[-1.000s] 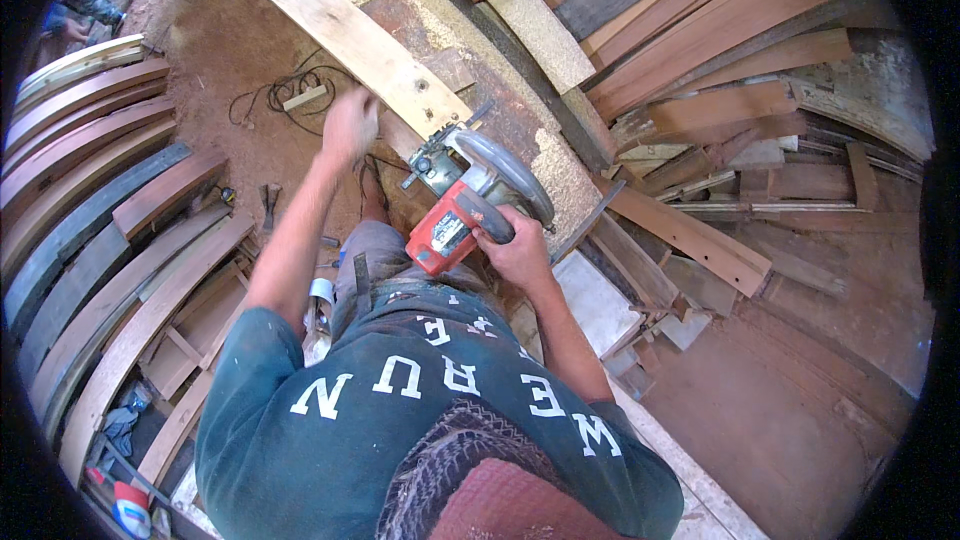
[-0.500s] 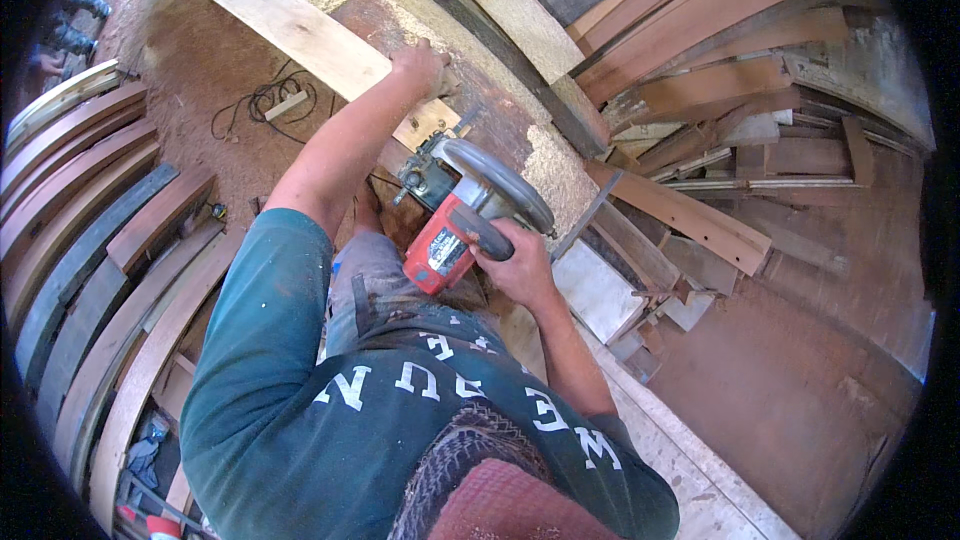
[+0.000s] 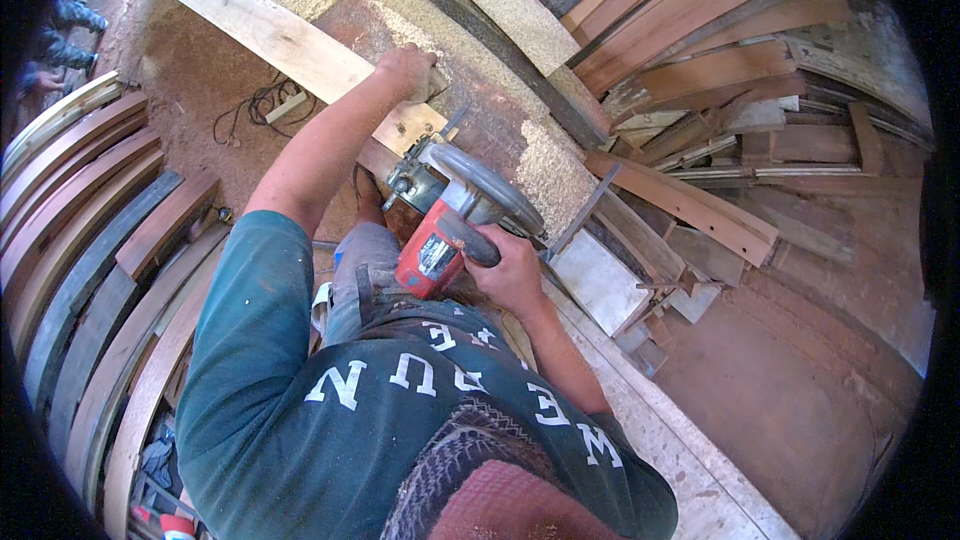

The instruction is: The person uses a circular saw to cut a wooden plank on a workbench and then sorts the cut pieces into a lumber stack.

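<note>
A pale wooden board (image 3: 265,30) runs from the upper left toward the middle of the workbench (image 3: 385,15), its near end by the saw. My left hand (image 3: 408,70) is closed over the board's far edge, a short way from that end; its fingertips are partly hidden. My right hand (image 3: 508,272) is wrapped round the dark rear handle of a red circular saw (image 3: 430,255). The saw's grey guard faces right, and its metal base sits by the board's end. I cannot see the blade's teeth.
Sawdust (image 3: 545,155) lies on the bench beside the saw. Curved planks (image 3: 95,295) stand stacked at left. Offcuts and boards (image 3: 690,205) pile up at right. A dark cable (image 3: 262,105) coils on the ground. Another person's sleeve (image 3: 70,35) shows at the far left.
The whole view has shifted slightly, so the board, saw and hands appear a little further left. Both hands keep their holds, and the saw stays by the board's end.
</note>
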Demonstrator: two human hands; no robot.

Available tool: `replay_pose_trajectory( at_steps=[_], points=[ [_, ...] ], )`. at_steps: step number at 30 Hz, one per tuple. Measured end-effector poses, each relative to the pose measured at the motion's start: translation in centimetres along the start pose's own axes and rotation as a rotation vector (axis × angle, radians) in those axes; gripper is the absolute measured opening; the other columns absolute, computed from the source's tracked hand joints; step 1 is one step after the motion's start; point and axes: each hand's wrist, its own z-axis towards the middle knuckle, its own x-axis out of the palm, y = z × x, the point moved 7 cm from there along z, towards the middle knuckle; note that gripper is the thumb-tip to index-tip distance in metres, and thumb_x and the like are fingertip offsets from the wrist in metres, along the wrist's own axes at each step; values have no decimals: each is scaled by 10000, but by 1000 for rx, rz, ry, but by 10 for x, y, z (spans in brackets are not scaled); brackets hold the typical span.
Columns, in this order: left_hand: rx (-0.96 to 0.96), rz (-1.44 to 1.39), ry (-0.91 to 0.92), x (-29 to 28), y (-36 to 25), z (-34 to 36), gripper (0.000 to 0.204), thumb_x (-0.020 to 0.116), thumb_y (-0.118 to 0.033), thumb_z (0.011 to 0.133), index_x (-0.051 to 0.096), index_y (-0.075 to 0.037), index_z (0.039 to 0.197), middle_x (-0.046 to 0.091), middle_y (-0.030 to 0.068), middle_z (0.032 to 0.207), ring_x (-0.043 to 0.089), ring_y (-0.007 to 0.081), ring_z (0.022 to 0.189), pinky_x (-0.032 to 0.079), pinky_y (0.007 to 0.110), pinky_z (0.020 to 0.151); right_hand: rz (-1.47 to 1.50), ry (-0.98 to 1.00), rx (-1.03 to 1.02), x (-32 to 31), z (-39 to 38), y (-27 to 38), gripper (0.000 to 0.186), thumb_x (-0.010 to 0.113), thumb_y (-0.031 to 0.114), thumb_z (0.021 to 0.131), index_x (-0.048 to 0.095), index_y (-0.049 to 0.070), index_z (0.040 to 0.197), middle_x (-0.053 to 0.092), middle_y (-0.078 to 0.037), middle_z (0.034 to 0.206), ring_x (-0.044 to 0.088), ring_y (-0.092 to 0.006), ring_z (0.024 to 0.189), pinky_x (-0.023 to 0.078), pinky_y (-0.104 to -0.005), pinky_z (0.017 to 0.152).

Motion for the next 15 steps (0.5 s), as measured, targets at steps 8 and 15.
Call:
replay_pose_trajectory(
  at_steps=[8, 15],
  points=[
    [21, -28, -23, -4, 8, 0, 485, 774, -431, 876, 705, -179, 1284, 717, 228, 1198, 711, 415, 1123, 584, 514, 952, -38, -24, -10, 6, -4, 0, 345, 831, 158, 810, 743, 67, 1131, 759, -191, 987, 761, -371, 893, 595, -409, 759],
    [-30, -103, -7, -7, 20, -12, 476, 736, -404, 929, 671, -145, 1323, 702, 260, 1201, 697, 433, 1120, 559, 534, 964, -4, 50, 68, 16, -11, -7, 407, 807, 151, 822, 725, 91, 1217, 761, -199, 1103, 733, -413, 1037, 594, -473, 879]
  ],
)
